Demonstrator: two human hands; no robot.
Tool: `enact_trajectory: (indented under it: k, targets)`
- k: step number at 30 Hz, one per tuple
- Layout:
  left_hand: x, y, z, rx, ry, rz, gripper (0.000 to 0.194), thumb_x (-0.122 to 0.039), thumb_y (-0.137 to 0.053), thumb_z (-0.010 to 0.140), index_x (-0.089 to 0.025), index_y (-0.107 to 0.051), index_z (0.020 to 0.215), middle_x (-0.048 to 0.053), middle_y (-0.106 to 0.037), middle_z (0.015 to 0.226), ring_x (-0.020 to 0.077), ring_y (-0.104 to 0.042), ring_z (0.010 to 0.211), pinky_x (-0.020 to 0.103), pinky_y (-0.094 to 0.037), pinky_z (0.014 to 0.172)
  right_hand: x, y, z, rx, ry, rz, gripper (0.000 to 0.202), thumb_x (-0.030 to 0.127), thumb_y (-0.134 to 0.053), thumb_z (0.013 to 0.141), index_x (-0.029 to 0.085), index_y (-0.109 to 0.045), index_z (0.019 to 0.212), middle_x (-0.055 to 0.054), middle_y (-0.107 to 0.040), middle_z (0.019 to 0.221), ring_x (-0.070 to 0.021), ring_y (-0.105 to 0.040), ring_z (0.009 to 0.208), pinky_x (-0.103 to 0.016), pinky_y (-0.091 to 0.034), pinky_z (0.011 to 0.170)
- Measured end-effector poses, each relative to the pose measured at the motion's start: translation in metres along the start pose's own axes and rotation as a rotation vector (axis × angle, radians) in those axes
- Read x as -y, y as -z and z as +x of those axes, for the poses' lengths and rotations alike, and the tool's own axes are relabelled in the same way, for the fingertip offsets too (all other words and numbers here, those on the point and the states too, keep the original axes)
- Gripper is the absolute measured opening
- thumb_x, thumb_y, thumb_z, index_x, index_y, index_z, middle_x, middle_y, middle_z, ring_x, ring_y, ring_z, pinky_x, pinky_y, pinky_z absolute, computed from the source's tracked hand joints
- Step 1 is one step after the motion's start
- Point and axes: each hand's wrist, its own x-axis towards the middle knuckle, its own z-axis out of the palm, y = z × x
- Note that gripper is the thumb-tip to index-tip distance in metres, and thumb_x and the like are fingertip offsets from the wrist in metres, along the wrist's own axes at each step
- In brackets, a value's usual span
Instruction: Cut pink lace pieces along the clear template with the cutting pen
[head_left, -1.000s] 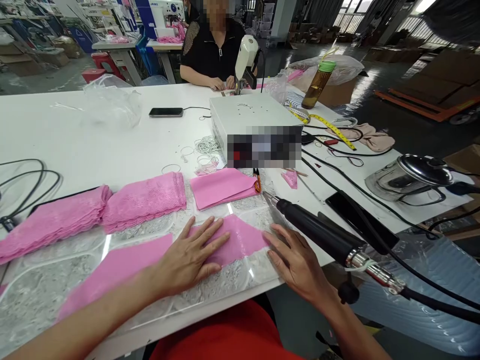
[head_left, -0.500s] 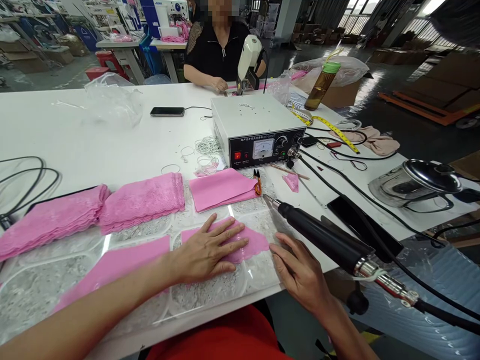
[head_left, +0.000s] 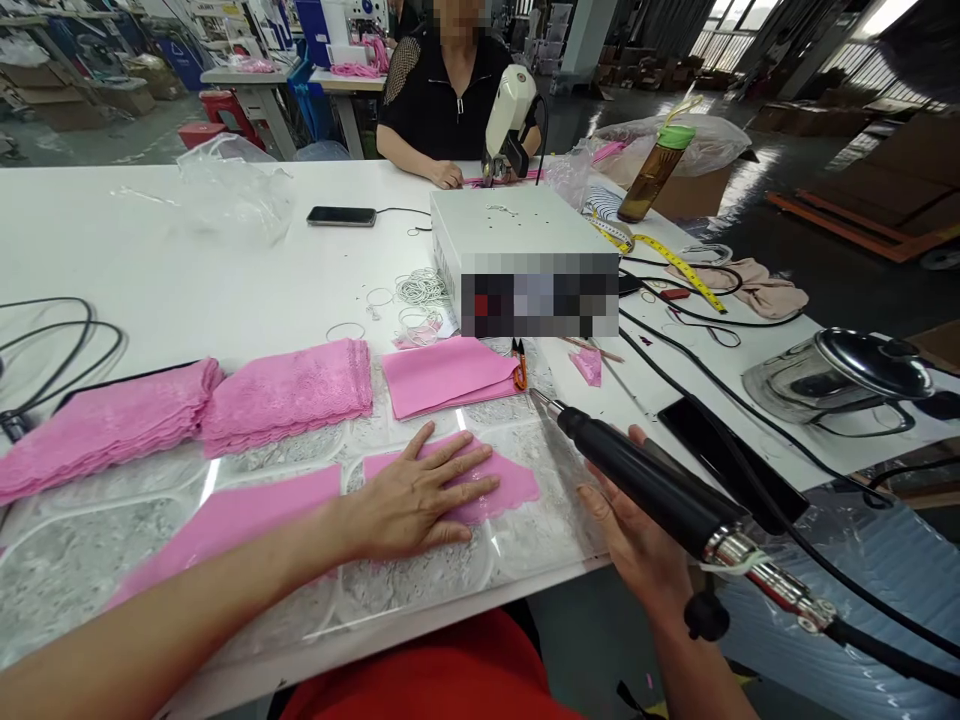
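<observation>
My left hand [head_left: 420, 498] lies flat with fingers spread on a pink fabric piece [head_left: 516, 484], which rests on a clear textured plastic sheet [head_left: 420, 585]. My right hand [head_left: 637, 530] is at the table's front edge, behind and below a black pen-shaped handheld tool [head_left: 637, 465] with a metal tip. Its thumb and fingers are apart, and the tool partly covers the fingers; I see no grip around the tool. Under my left forearm lies a larger pink piece [head_left: 262, 505]. A folded pink cloth [head_left: 442, 375] lies beyond my left hand, with orange-handled snips [head_left: 520, 368] beside it.
Two stacks of pink lace pieces [head_left: 289, 395] lie at left. A grey control box [head_left: 525, 225] stands behind, its front blurred. Cables, a dark phone [head_left: 731, 465], a lidded glass mug [head_left: 832, 375] and a tape measure [head_left: 679, 272] are at right. A person sits opposite.
My right hand has moved right, from beside the pink piece to beneath the black tool, its fingers spreading. My left hand stays on the fabric. The view has shifted slightly.
</observation>
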Motion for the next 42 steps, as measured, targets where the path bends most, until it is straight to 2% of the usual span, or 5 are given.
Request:
enact_trajectory:
  k: [3, 9, 17, 30, 42]
  targets:
    - [0.000, -0.002, -0.001, -0.012, 0.003, -0.006, 0.058, -0.056, -0.032, 0.100, -0.028, -0.030, 0.150, 0.005, -0.022, 0.159, 0.0299, -0.016, 0.148, 0.057, 0.006, 0.118, 0.005, -0.010, 0.008, -0.132, -0.126, 0.111, 0.051, 0.031, -0.066, 0.084, 0.024, -0.051, 0.133, -0.012, -0.051, 0.139, -0.0291, -0.053, 0.126, -0.052, -0.048, 0.104]
    - [0.000, -0.001, -0.002, 0.005, 0.010, -0.026, 0.058, -0.057, -0.031, 0.100, -0.029, -0.028, 0.151, 0.005, -0.020, 0.159, 0.0297, -0.015, 0.148, 0.058, 0.004, 0.118, 0.002, -0.032, 0.026, -0.454, -0.247, 0.488, 0.045, 0.035, -0.048, 0.094, 0.025, -0.042, 0.137, -0.011, -0.054, 0.134, -0.0253, -0.053, 0.126, -0.052, -0.048, 0.103]
    - [0.001, -0.003, -0.001, -0.072, -0.014, -0.040, 0.058, -0.056, -0.036, 0.099, -0.031, -0.027, 0.151, 0.004, -0.024, 0.158, 0.0281, -0.018, 0.148, 0.056, 0.002, 0.119, 0.009, -0.003, 0.061, -0.718, -0.270, 0.873, 0.043, 0.056, -0.037, 0.091, 0.021, -0.061, 0.089, -0.004, -0.057, 0.090, -0.0129, -0.057, 0.070, -0.029, -0.055, 0.064]
    - [-0.001, -0.001, 0.000, -0.020, 0.008, -0.068, 0.057, -0.052, -0.039, 0.100, -0.032, -0.026, 0.151, 0.004, -0.021, 0.159, 0.0297, -0.016, 0.148, 0.058, 0.002, 0.118, 0.033, 0.008, 0.047, -0.454, -0.293, 0.824, 0.025, 0.042, -0.040, 0.077, 0.023, -0.056, 0.074, 0.000, -0.041, 0.067, -0.0126, -0.043, 0.049, -0.028, -0.036, 0.046]
    - [-0.001, 0.000, 0.000, 0.025, 0.009, -0.056, 0.057, -0.054, -0.036, 0.100, -0.031, -0.026, 0.152, 0.003, -0.018, 0.160, 0.0296, -0.013, 0.149, 0.058, 0.006, 0.117, 0.036, 0.003, 0.048, -0.484, -0.292, 0.858, 0.023, 0.041, -0.046, 0.074, 0.021, -0.057, 0.071, 0.001, -0.047, 0.063, -0.0109, -0.046, 0.046, -0.026, -0.040, 0.042]
